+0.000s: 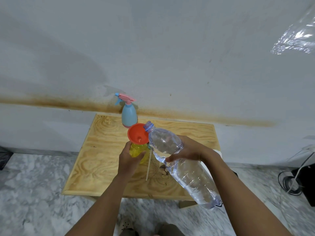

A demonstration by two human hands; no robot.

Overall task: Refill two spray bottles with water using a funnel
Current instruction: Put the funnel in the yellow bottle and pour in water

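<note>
Near the middle of the wooden table (95,167), the yellow spray bottle (136,149) stands upright with its spray head off and the orange funnel (136,133) seated in its neck. The left hand (127,160) is wrapped round its body to steady it. The right hand (189,149) is clamped round the upper half of a large clear water bottle (184,172), uncapped and tilted so that its mouth sits just over the funnel's right rim. No stream shows, and the yellow bottle's level cannot be read, so the pour seems to be just starting or pausing. A thin pale tube (148,166) lies on the table just to the right of the yellow bottle, probably part of its removed sprayer. The blue spray bottle (129,116) stands at the table's far edge by the wall, pink head screwed on; being opaque, it does not show whether it is filled. At best one bottle is done; the yellow one needs filling and recapping.
</note>
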